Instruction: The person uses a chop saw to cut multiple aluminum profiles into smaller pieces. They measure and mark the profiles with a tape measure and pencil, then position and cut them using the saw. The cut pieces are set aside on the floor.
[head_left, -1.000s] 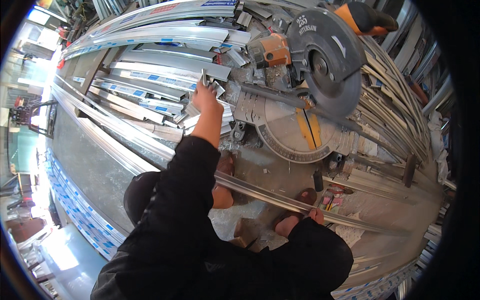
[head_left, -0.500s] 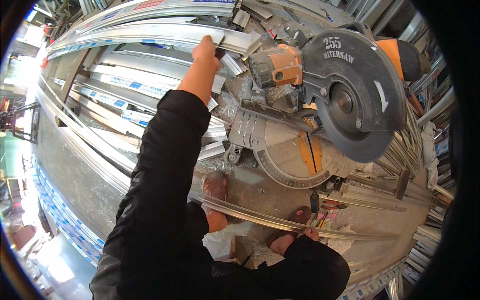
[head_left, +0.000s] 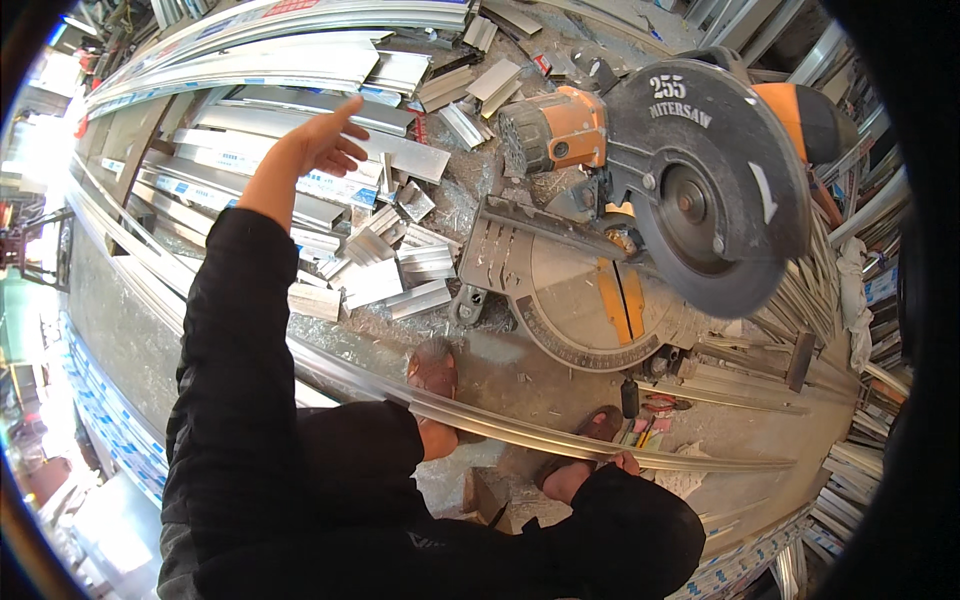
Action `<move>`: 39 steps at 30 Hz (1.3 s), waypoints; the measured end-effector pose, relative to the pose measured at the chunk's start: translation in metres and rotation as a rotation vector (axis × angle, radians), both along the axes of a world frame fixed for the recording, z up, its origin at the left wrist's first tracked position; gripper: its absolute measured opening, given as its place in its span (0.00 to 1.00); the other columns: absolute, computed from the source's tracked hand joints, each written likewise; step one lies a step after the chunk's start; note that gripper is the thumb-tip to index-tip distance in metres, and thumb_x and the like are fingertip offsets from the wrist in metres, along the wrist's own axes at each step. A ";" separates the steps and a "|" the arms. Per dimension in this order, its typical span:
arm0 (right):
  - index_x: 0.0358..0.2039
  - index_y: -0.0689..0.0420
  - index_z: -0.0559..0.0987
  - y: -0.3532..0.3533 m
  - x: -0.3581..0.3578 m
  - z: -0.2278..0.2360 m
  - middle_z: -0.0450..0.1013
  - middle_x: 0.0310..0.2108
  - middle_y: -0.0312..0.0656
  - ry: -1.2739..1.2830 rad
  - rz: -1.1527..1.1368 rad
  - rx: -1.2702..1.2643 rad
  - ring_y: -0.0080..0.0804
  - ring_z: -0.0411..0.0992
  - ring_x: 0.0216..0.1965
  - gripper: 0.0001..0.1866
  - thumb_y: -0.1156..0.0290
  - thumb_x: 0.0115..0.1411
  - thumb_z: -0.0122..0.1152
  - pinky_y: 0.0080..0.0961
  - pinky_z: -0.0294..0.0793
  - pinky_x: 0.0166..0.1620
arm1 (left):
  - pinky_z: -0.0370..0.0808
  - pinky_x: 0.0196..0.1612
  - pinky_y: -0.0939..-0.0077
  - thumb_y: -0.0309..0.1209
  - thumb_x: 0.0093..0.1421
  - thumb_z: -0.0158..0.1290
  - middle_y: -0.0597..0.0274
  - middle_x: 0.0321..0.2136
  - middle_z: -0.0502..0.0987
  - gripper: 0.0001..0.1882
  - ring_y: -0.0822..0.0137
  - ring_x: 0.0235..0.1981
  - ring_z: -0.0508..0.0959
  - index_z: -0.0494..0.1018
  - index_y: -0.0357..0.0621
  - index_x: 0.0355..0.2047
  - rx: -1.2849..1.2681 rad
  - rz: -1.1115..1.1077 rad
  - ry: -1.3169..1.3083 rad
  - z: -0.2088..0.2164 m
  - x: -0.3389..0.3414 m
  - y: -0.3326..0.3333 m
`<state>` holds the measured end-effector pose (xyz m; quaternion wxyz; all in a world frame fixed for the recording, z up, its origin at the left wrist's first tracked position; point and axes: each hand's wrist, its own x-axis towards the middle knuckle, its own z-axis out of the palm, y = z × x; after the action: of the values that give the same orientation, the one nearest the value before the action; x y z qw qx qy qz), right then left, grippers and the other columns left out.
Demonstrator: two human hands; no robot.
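My left hand [head_left: 325, 143] is open, fingers spread, and holds nothing. It hovers over a pile of long aluminium profiles [head_left: 235, 146] at the upper left, with short offcuts [head_left: 372, 285] lying nearer to me. Low in the picture, my right hand [head_left: 626, 462] is closed on a long, shiny metal profile [head_left: 500, 428], which crosses in front of my legs from left to right. Only part of the right hand shows beyond the dark sleeve. Beyond that profile stands a black and orange mitre saw [head_left: 715, 150], its blade raised above the round table [head_left: 560, 310].
Pliers and pens [head_left: 650, 430] lie on the floor near my right foot [head_left: 600, 425]. A small box [head_left: 485, 492] sits between my legs. Bundles of profiles [head_left: 850, 500] line the right side. More offcuts [head_left: 495, 85] are scattered behind the saw's left side.
My left hand has let go of a long profile at the upper left and drawn back leftward, fingers opening. That profile's end has shifted left, uncovering offcuts. My right hand keeps its grip.
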<state>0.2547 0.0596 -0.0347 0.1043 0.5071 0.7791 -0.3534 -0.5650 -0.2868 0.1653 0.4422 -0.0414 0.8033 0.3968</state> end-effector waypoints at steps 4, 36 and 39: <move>0.31 0.64 0.79 -0.022 -0.020 0.013 0.74 0.25 0.52 0.055 0.048 -0.001 0.43 0.71 0.30 0.16 0.62 0.60 0.52 0.42 0.71 0.36 | 0.62 0.23 0.79 0.35 0.70 0.43 0.71 0.21 0.64 0.17 0.76 0.20 0.64 0.70 0.37 0.52 0.323 0.095 0.101 0.045 0.071 -0.009; 0.32 0.67 0.81 -0.121 0.069 0.075 0.76 0.33 0.63 0.201 0.198 0.005 0.61 0.74 0.38 0.21 0.59 0.59 0.51 0.51 0.73 0.44 | 0.58 0.22 0.79 0.31 0.64 0.50 0.74 0.17 0.57 0.25 0.76 0.17 0.58 0.67 0.46 0.63 1.665 -0.291 -0.376 0.255 0.425 0.028; 0.32 0.67 0.81 -0.138 0.091 0.070 0.76 0.34 0.64 0.249 0.051 0.067 0.63 0.75 0.39 0.21 0.59 0.59 0.51 0.52 0.73 0.45 | 0.57 0.22 0.81 0.39 0.65 0.56 0.77 0.20 0.57 0.32 0.80 0.17 0.57 0.63 0.39 0.65 1.558 -0.271 -0.237 0.235 0.441 0.030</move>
<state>0.3458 -0.0780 0.0350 -0.0014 0.4425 0.8102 -0.3845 -0.1242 -0.2566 0.4007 0.4709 0.3355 0.2406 0.7796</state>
